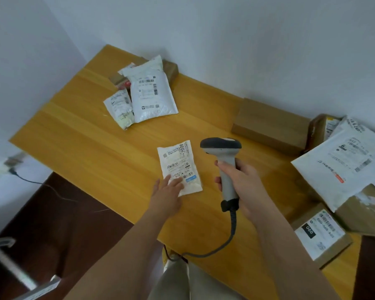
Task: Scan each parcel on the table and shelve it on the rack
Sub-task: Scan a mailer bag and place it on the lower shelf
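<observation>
A small white parcel point(179, 163) with a printed label lies flat near the middle of the wooden table point(85, 135). My left hand point(168, 192) rests on its near corner with straight fingers. My right hand point(239, 182) grips the handle of a grey barcode scanner point(222, 152), whose dark head sits just right of the parcel. The scanner's cable point(230, 237) hangs off the table's front edge.
Two white mailers point(151, 92) and a flat box lie at the table's far left. A plain cardboard box point(271, 124) stands against the wall. Several boxes and a large white mailer point(342, 163) are piled at the right. A labelled box point(322, 239) sits at the near right.
</observation>
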`<state>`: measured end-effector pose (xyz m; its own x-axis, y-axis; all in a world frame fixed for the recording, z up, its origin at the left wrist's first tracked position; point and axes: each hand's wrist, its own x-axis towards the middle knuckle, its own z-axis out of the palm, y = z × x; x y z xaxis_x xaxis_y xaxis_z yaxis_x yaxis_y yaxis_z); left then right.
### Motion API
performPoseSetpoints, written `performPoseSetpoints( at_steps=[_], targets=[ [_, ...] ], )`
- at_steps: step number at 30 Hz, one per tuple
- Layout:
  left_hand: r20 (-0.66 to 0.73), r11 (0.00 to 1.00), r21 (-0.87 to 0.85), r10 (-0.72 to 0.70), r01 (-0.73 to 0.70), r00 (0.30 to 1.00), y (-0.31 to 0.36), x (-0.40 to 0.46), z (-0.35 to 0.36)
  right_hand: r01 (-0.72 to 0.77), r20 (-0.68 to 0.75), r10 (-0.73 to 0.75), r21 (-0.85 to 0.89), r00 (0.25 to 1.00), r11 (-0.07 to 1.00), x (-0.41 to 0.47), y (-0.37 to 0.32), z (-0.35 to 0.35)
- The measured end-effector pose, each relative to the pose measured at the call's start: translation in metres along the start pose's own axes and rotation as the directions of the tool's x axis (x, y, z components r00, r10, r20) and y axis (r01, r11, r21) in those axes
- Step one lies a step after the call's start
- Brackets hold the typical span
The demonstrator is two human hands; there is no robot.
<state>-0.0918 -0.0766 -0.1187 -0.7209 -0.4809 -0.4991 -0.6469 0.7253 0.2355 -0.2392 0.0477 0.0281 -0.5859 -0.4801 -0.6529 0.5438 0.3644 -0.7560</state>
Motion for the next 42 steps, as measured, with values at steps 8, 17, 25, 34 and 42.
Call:
performPoseSetpoints(
  at_steps=[8,17,25,34,42],
  targets=[
    [-0.246,0.981,-0.171,-0.132,0.091,0.960,-0.009,-0.009,-0.003,0.040,0.094,-0.032,-0.080,0.995,0.996,-0.010,-0.004,0.030],
    [-0.145,0.997,0.076,-0.018,0.029,0.989,-0.047,-0.011,0.001,0.033,0.098,-0.020,-0.131,0.995,0.991,-0.008,0.003,0.034],
    [-0.188,0.982,-0.066,-0.185,0.176,0.964,-0.046,-0.007,-0.011,0.034,0.118,-0.021,-0.107,0.993,0.994,-0.011,0.001,0.050],
    [-0.109,0.997,0.071,-0.018,0.026,0.994,-0.073,-0.010,-0.006,0.026,0.143,-0.002,-0.166,0.990,0.986,-0.015,-0.001,0.063],
    [-0.043,0.994,-0.037,-0.108,0.107,0.993,-0.071,-0.015,-0.002,0.064,0.241,-0.012,-0.208,0.970,0.976,-0.021,-0.007,0.087]
  ],
)
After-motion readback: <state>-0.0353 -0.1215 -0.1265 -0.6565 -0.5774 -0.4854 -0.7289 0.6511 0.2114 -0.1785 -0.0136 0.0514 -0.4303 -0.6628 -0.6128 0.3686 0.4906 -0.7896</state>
